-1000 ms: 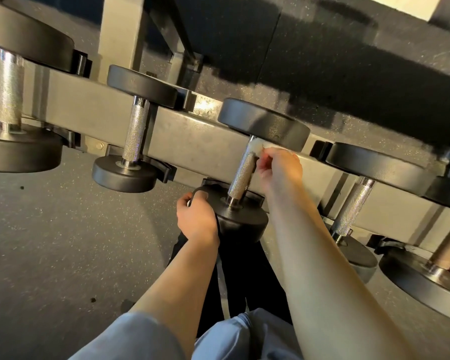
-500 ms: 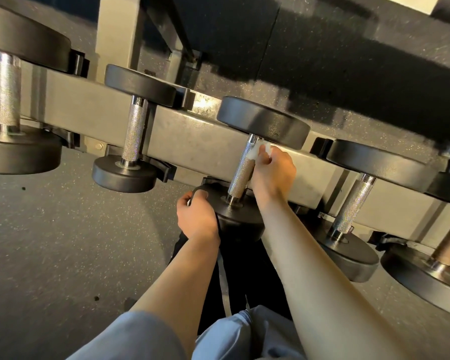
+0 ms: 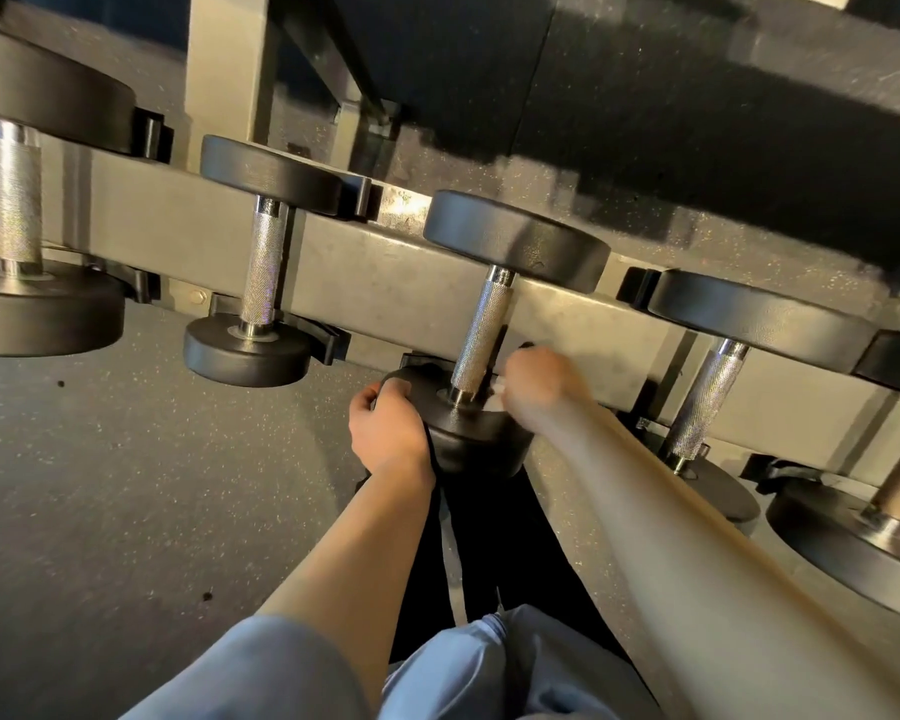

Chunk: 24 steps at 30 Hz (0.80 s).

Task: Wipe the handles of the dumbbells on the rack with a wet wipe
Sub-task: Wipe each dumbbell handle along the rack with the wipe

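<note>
Two hands are working the middle dumbbell (image 3: 494,324) on the rack (image 3: 385,272) — my left hand (image 3: 385,428) is gripping its near plate, my right hand (image 3: 536,387) has slid the pinched wet wipe (image 3: 495,394) down to the handle's (image 3: 481,337) base, so this handle is nearly finished.

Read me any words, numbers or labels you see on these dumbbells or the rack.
None can be read. The black dumbbell heads show no weight numbers or brand from this angle, the grey rack beam is unmarked, and the knurled handle bears only its texture.
</note>
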Available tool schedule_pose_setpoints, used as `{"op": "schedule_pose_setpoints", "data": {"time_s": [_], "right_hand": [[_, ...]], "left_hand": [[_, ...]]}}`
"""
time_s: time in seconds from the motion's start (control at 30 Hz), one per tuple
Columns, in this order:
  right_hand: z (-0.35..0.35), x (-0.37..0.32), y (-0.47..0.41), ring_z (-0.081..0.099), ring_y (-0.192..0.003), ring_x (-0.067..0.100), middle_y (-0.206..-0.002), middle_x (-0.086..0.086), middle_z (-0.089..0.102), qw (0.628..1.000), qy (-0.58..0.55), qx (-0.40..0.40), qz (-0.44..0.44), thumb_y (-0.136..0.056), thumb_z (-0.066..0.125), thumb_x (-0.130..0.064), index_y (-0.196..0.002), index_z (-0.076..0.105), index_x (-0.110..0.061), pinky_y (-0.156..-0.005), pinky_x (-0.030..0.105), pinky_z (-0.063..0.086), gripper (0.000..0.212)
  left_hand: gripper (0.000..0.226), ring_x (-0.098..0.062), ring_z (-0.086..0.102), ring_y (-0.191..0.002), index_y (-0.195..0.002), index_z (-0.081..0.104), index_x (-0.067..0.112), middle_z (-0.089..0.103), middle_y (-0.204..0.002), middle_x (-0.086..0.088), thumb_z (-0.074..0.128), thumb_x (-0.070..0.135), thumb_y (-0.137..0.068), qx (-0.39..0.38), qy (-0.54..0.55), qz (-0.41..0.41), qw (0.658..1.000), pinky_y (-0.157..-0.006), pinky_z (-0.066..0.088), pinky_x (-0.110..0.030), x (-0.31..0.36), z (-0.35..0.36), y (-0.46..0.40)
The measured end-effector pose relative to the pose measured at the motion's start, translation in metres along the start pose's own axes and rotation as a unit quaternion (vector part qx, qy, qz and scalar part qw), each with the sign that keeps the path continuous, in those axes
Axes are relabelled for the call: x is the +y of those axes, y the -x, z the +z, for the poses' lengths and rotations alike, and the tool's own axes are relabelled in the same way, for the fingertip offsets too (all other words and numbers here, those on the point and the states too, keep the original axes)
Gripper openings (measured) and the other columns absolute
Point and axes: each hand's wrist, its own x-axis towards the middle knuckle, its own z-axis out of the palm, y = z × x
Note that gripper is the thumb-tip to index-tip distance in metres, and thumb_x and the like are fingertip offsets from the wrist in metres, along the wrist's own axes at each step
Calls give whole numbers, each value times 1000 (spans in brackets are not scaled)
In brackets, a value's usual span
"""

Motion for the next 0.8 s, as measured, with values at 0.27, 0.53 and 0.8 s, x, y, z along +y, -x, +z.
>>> {"op": "schedule_pose_setpoints", "data": {"time_s": [0.27, 0.53, 0.8], "right_hand": [[6, -12, 3, 60, -72, 16, -85, 6, 64, 817, -543, 142, 134, -93, 55, -18, -106, 62, -12, -62, 23, 51, 16], [31, -13, 13, 53, -114, 30, -119, 11, 61, 959, -266, 58, 81, -94, 52, -19, -114, 63, -5, -92, 28, 38, 26], [-20, -15, -14, 45, -61, 7, -68, 0, 53, 552, -803, 97, 204, -92, 55, -4, -88, 61, -13, -58, 17, 39, 12]], "left_hand": [[33, -24, 55, -93, -116, 63, 15, 62, -106, -6, 60, 20, -84, 3, 1, -9, 1000, -78, 37, -31, -1, 0, -1], [30, -23, 54, -91, -114, 63, 16, 62, -104, -6, 60, 21, -85, 3, -3, -13, 1000, -77, 37, -30, -1, 0, 0], [26, -22, 51, -87, -111, 62, 16, 58, -99, -4, 60, 21, -85, 4, -4, -9, 1000, -76, 34, -30, 0, 0, 0]]}}
